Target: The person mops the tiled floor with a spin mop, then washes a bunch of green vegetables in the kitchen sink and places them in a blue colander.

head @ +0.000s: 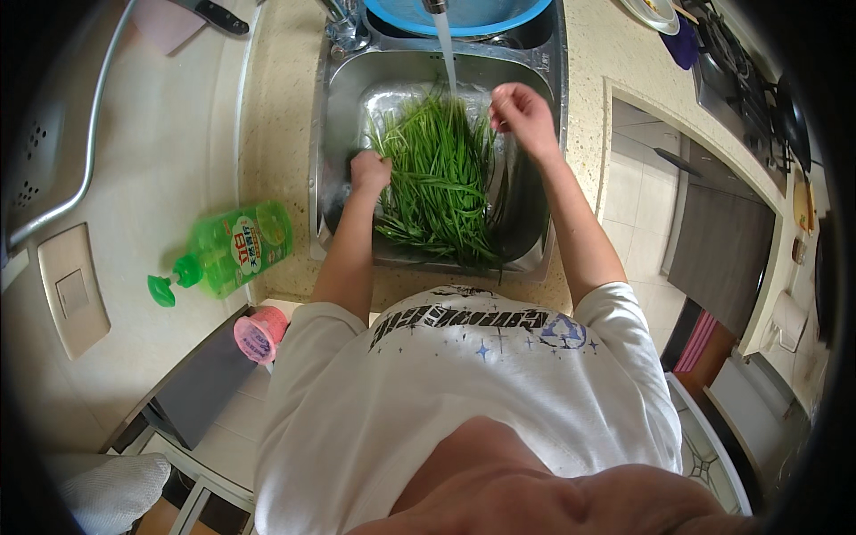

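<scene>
A large bunch of long, thin green leaves that look like Chinese chives [438,180] lies in the stainless steel sink basin [528,234]. Water [444,50] runs from the faucet [435,5] onto the far end of the bunch. At the left edge of the leaves is my left hand [370,172], its fingers curled; whether it grips any leaves is hidden. My right hand [525,117] hovers over the far right of the basin, just right of the water stream. Its fingers are bent towards the thumb, and I cannot tell whether something small is between them.
A blue basket [461,25] sits in the second basin beyond. Left on the counter stands a green dish soap pump bottle [241,247]; a black-handled knife [224,17] is farther back. A pink cup-like container [261,334] is lower left. At right are plates [652,15] and a gas stove [732,80].
</scene>
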Tool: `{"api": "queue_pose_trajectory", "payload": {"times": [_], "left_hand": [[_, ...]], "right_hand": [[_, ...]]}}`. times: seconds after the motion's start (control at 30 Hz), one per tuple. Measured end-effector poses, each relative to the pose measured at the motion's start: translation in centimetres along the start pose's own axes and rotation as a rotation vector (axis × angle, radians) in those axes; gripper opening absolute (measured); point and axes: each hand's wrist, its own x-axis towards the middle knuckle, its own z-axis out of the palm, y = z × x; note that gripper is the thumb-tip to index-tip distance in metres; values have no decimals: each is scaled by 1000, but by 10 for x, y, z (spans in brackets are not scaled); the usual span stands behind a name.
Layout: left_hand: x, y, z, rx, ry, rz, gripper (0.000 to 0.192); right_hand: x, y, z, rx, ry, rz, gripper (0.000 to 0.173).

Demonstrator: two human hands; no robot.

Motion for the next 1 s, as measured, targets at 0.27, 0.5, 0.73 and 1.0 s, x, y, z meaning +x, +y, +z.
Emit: {"api": "queue_pose_trajectory", "payload": {"times": [0.27,0.5,0.73,1.0], "left_hand": [[-11,113,-49,-790,300,557,11],[21,191,-28,-1552,-330,264,13],[19,173,-21,-1391,-160,171,16],[21,173,-86,-1498,218,413,10]], "right_hand": [[-18,25,5,57,49,110,22],[25,26,20,-146,192,-226,21],[49,18,47,-2,73,-99,28],[41,26,27,-41,-189,114,23]]}}
